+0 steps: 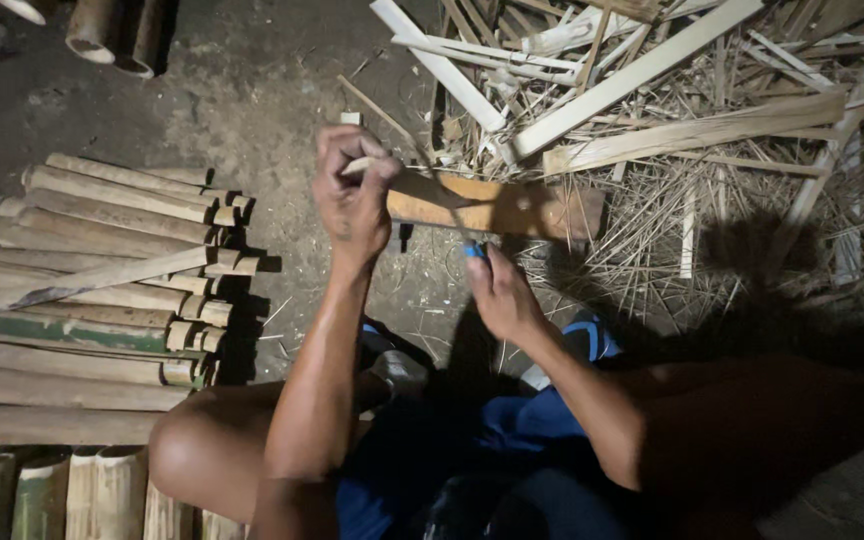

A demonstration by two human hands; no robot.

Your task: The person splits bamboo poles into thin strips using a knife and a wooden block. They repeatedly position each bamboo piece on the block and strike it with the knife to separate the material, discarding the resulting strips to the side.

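head view: a person sits low on a dirt floor (282, 90), knees apart, seen from above under hard light.
left hand: the left hand (354, 190) is raised and curled tight, fingers pinching the near end of a thin bamboo strip (377, 165), which is pale and angled up and away from the body.
right hand: the right hand (500, 292) sits lower and nearer the body, closed around a knife (452, 190) whose blue handle end shows just above the thumb; the dark blade runs up toward the left hand and meets the strip there.
block: a flat orange-brown wooden block (512, 208) lies on the floor just beyond both hands, behind the blade.
strip position: the strip is held in the air in front of the block, between the left fingers and the blade; whether it touches the block cannot be told.
left side: a stack of bamboo poles (92, 290) lies side by side, cut ends toward the person, one green among tan ones.
bottom left: short bamboo tubes (42, 495) stand close together by the left knee.
top right: a heap of split slats (652, 90) and fine shavings covers the floor, in a loose tangle.
top left: the ends of two dark tubes (117, 35) show at the frame edge.
clothing: blue shorts (472, 450) show between the arms.
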